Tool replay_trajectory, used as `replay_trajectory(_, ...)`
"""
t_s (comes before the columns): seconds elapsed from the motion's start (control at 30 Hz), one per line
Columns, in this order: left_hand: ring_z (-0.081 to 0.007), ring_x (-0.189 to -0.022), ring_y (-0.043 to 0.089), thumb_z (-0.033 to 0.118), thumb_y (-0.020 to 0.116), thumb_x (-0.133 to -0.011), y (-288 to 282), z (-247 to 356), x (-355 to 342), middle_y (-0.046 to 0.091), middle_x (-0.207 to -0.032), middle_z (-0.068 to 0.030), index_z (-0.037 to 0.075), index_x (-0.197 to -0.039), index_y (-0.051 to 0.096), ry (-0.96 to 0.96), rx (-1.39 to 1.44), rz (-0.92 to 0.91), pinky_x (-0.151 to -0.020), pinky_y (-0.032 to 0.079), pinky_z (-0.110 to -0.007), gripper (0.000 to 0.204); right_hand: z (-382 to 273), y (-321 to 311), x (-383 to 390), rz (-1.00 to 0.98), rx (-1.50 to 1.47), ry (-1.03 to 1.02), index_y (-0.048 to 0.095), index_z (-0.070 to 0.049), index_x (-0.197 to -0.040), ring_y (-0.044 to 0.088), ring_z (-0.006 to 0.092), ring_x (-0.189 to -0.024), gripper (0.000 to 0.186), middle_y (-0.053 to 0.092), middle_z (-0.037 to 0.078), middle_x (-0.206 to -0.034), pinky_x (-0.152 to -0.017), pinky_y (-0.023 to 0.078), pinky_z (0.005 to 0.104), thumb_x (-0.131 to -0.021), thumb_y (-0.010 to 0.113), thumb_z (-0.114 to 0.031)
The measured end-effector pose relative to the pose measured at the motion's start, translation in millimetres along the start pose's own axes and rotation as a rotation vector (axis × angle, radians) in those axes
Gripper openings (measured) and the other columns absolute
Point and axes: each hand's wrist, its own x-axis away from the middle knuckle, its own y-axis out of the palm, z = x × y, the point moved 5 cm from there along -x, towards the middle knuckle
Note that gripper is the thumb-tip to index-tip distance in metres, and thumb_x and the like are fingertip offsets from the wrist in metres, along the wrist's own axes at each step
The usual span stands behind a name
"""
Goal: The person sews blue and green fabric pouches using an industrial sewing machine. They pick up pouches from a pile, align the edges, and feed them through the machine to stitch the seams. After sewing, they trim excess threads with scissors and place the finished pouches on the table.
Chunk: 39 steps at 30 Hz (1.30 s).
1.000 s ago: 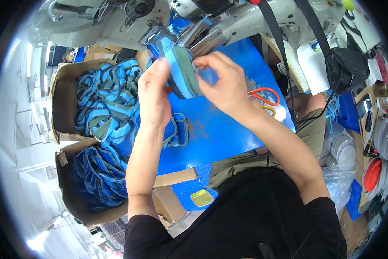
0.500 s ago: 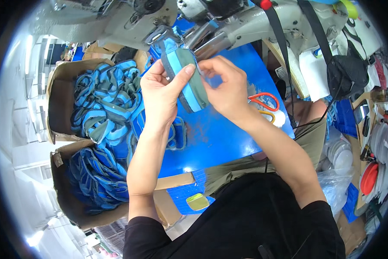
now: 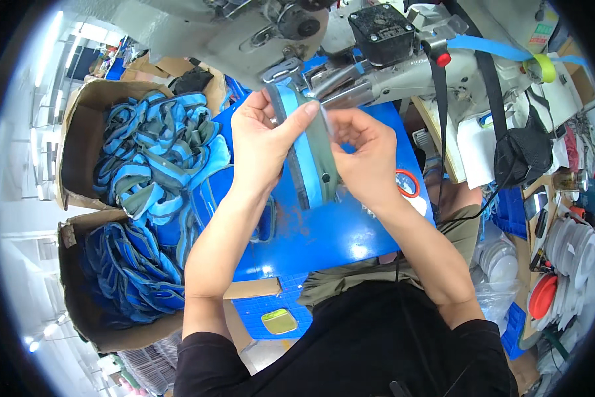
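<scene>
A fabric band (image 3: 316,175) in bright blue, grey-green and dark grey runs from under the metal foot of a sewing machine (image 3: 205,49) toward me. My left hand (image 3: 261,142) grips its left side, thumb pressed flat on top and fingers curled beneath. On the opposite edge, my right hand (image 3: 367,155) is closed with thumb and fingers together at the cloth; its fingertips are partly blurred. A small dark hole or eyelet shows near the band's lower right end. Below it lies the blue work table (image 3: 350,231).
Two cardboard boxes stand on the left: the upper box (image 3: 79,142) holds a heap of blue and grey-green bands, the lower box (image 3: 76,284) darker blue pieces. Red-handled scissors (image 3: 408,183) lie right of my right hand. A black pouch (image 3: 525,149) hangs from the machine.
The view has shifted, showing more of the machine. Both hands keep their grip. The band now hangs straighter, and its near end sits lower in the picture.
</scene>
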Motion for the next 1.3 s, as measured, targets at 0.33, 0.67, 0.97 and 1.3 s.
replay_trajectory(0.33, -0.0125, -0.088, 0.072, 0.005, 0.084, -0.084, 5.5, 3.0, 4.0, 0.075, -0.103, -0.0077, 0.001, -0.124, 0.06, 0.06, -0.017, -0.077, -0.081, 0.059, -0.028, 0.047, -4.0, 0.0, -2.5, -0.076, -0.083, 0.095, 0.071, 0.003, -0.11, 0.065, 0.0051, -0.077, 0.023, 0.071, 0.001, -0.087, -0.07, 0.053, 0.0218, -0.088, 0.076, 0.003)
replay_trajectory(0.67, -0.0124, -0.087, 0.07, 0.015, 0.091, -0.078, 1.3, 15.1, -10.3, 0.073, -0.102, -0.0074, -0.002, -0.121, 0.06, 0.122, -0.107, -0.056, -0.082, 0.058, -0.028, 0.056, -19.7, -4.7, -2.6, -0.191, -0.188, 0.346, 0.069, 0.006, -0.118, 0.07, 0.0074, -0.083, 0.024, 0.075, 0.007, -0.096, -0.073, 0.055, 0.0223, -0.095, 0.07, -0.001)
replay_trajectory(0.97, -0.0131, -0.083, 0.07, 0.009, 0.087, -0.084, 10.1, -4.4, 12.1, 0.072, -0.098, -0.0057, 0.002, -0.114, 0.061, 0.0, 0.052, -0.091, -0.076, 0.059, -0.03, 0.04, -16.5, -13.3, 10.7, -0.255, -0.28, 0.374, 0.068, 0.006, -0.122, 0.07, 0.0085, -0.085, 0.027, 0.076, 0.007, -0.1, -0.077, 0.055, 0.0235, -0.096, 0.07, -0.003)
replay_trajectory(1.3, -0.0136, -0.086, 0.068, 0.016, 0.09, -0.081, 7.0, 8.5, -7.4, 0.07, -0.099, -0.0066, 0.002, -0.118, 0.06, 0.017, -0.084, -0.047, -0.076, 0.058, -0.032, 0.049, -29.3, -17.2, 17.5, -0.283, -0.324, 0.397, 0.067, 0.007, -0.121, 0.069, 0.0091, -0.088, 0.028, 0.075, 0.008, -0.101, -0.079, 0.054, 0.0233, -0.094, 0.07, -0.002)
